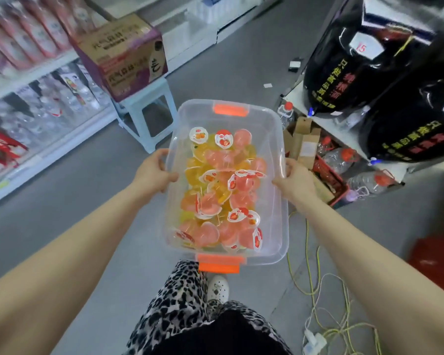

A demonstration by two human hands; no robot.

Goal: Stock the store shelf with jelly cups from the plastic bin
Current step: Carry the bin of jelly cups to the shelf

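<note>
A clear plastic bin (272, 129) with orange latches at both ends hangs in the air in front of me, above the grey floor. Several pink and yellow jelly cups (221, 190) lie heaped inside it. My left hand (153, 172) grips the bin's left rim, thumb curled over the edge. My right hand (296, 179) grips the right rim the same way. The store shelf (34, 80) runs along the left, filled with packaged goods.
A cardboard box (123, 55) sits on a pale blue stool (149, 116) ahead to the left. Large black jars (364, 67) and water bottles (344, 155) stand on the right. Yellow and white cables (315, 285) trail over the floor at lower right.
</note>
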